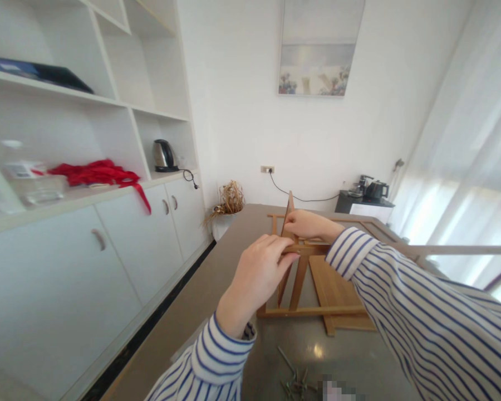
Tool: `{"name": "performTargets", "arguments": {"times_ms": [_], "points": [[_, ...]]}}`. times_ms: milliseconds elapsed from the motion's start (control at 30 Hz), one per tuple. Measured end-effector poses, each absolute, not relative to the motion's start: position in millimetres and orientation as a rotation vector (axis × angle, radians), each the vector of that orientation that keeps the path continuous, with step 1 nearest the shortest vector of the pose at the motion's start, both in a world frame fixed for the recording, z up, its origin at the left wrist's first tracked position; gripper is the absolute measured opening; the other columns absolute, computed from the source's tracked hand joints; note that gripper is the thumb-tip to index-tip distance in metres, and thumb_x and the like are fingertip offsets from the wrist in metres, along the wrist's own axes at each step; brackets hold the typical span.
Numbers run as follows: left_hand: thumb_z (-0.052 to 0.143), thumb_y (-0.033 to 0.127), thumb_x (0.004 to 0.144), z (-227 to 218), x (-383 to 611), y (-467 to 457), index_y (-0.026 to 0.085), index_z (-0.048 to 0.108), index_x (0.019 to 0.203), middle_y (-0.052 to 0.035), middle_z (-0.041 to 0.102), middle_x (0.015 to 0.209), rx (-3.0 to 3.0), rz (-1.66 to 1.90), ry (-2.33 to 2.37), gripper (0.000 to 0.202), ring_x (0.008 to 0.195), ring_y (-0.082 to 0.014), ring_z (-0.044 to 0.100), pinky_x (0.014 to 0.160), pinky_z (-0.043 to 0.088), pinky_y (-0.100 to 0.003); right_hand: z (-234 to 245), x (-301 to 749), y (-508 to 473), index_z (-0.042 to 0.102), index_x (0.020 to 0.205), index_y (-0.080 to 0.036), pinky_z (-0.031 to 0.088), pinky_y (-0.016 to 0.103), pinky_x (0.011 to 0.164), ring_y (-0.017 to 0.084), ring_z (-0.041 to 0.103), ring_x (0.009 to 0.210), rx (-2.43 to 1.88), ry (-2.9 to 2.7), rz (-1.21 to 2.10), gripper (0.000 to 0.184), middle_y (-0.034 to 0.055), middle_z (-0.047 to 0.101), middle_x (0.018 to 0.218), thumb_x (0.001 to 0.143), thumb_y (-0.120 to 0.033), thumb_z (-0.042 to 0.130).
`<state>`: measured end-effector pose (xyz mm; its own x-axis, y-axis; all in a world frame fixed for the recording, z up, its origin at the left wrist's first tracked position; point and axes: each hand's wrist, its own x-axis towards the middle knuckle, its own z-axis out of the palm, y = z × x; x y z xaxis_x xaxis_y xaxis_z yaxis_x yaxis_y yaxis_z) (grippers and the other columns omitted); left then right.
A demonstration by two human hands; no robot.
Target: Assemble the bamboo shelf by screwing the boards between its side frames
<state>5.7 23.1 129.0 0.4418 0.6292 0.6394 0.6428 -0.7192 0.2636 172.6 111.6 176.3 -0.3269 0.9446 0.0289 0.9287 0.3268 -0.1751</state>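
Observation:
A light-brown wooden frame (300,281) stands on the table, made of rails with crossing slats. My left hand (261,267) is closed around the near end of its upper rail, thumb below and fingers on top. Just beyond, my right hand (311,225) has its fingers curled in against a thin wooden board (290,203) that stands tilted on edge within the frame. What the right fingertips pinch is hidden. A flat wooden panel (334,284) lies under the right forearm, partly covered by the frame's lower rail.
Several long metal screws (294,379) lie loose on the grey-brown table (217,278) near me. More wooden rails (463,250) extend to the right. White cabinets (58,289) line the left side. A planter of dried plants (229,203) and a black kettle (376,190) are at the back.

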Motion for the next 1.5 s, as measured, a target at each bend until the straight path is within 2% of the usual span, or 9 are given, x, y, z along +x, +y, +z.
{"name": "performTargets", "arguments": {"times_ms": [167, 300, 500, 800, 1167, 1500], "points": [[0.058, 0.03, 0.087, 128, 7, 23, 0.022, 0.065, 0.099, -0.0035, 0.068, 0.093, -2.635, -1.176, -1.159, 0.016, 0.089, -0.0201, 0.06, 0.076, 0.046, -0.032, 179, 175, 111, 0.071, 0.086, -0.014, 0.042, 0.018, 0.062, 0.014, 0.063, 0.072, -1.755, -2.451, 0.236, 0.023, 0.0061, 0.072, 0.084, 0.079, -0.024, 0.051], [0.061, 0.034, 0.084, 128, 8, 22, 0.022, 0.065, 0.102, -0.003, 0.069, 0.093, -2.619, -1.171, -1.149, 0.021, 0.089, -0.0206, 0.06, 0.076, 0.046, -0.032, 183, 174, 108, 0.07, 0.087, -0.015, 0.04, 0.018, 0.053, 0.013, 0.062, 0.066, -1.753, -2.425, 0.235, 0.023, 0.0057, 0.072, 0.082, 0.078, -0.025, 0.051], [0.059, 0.034, 0.086, 125, 12, 24, 0.021, 0.066, 0.097, -0.0029, 0.068, 0.088, -2.574, -1.169, -1.197, 0.018, 0.085, -0.0205, 0.059, 0.072, 0.044, -0.032, 191, 171, 107, 0.068, 0.1, -0.015, 0.038, 0.018, 0.047, 0.009, 0.055, 0.049, -1.756, -2.359, 0.235, 0.029, 0.0038, 0.07, 0.077, 0.082, -0.028, 0.048], [0.063, 0.031, 0.083, 125, 12, 25, 0.02, 0.064, 0.095, -0.0032, 0.067, 0.087, -2.604, -1.266, -1.138, 0.016, 0.084, -0.0196, 0.06, 0.074, 0.045, -0.032, 184, 170, 104, 0.07, 0.09, -0.016, 0.041, 0.018, 0.062, 0.014, 0.064, 0.078, -1.723, -2.347, 0.171, 0.024, 0.0052, 0.072, 0.089, 0.079, -0.025, 0.051], [0.059, 0.027, 0.086, 127, 11, 24, 0.022, 0.065, 0.103, -0.0042, 0.068, 0.095, -2.667, -1.213, -1.081, 0.019, 0.09, -0.0205, 0.059, 0.08, 0.046, -0.033, 179, 170, 103, 0.071, 0.088, -0.015, 0.04, 0.02, 0.063, 0.017, 0.064, 0.079, -1.765, -2.413, 0.147, 0.026, 0.0074, 0.072, 0.089, 0.078, -0.026, 0.051], [0.056, 0.028, 0.087, 127, 10, 25, 0.02, 0.064, 0.105, -0.0056, 0.067, 0.096, -2.655, -1.16, -1.071, 0.021, 0.09, -0.0204, 0.058, 0.08, 0.046, -0.034, 180, 171, 105, 0.071, 0.093, -0.015, 0.042, 0.019, 0.067, 0.016, 0.064, 0.083, -1.743, -2.469, 0.205, 0.027, 0.0078, 0.072, 0.094, 0.08, -0.025, 0.049]]}}
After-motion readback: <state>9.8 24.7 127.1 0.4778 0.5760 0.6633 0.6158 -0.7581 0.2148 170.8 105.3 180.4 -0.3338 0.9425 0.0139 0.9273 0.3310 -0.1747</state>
